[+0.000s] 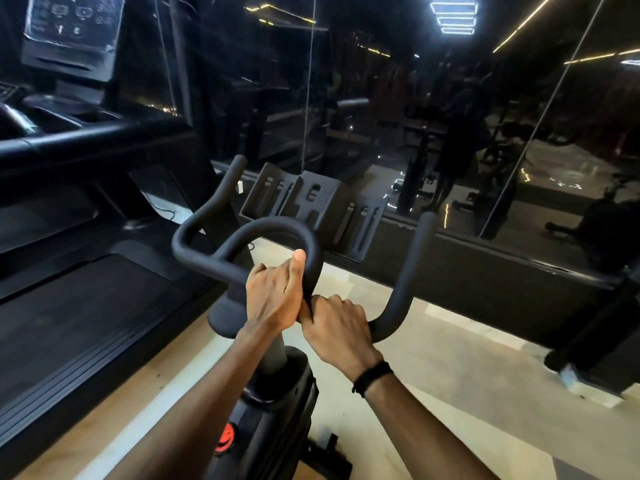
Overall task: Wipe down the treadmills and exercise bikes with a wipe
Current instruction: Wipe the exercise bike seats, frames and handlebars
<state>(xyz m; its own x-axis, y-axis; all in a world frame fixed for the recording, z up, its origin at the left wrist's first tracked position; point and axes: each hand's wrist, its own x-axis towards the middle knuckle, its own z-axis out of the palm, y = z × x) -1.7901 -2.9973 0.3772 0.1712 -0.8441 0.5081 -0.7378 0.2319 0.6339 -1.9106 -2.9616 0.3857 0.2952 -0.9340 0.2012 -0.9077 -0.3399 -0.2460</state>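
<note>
Matte black all over on this exercise bike (273,403), and both hands are on its handlebar (214,261) right at the middle. The left hand (275,299) is wrapped around the inner loop of the bar where it curves back down, fingers curled over the far side and the thumb (298,268) lying straight up along the tube. The right hand (337,329) sits just below and touching it, fingers curled tight round the crossbar near the stem, with a black wristband (372,377) on that wrist. The wipe itself is hard to make out; there might be something dark bunched between the two hands, but honestly I can't tell from this angle.

Behind the bar there's the slotted black holder (313,206) mounted on the front of the bike. A treadmill (86,306) stands just beside the bike on the left, its belt running alongside and its console (72,29) up at the top corner. Dark glass wall (450,116) ahead, reflecting the ceiling lights. Pale floor (450,375) underneath.
</note>
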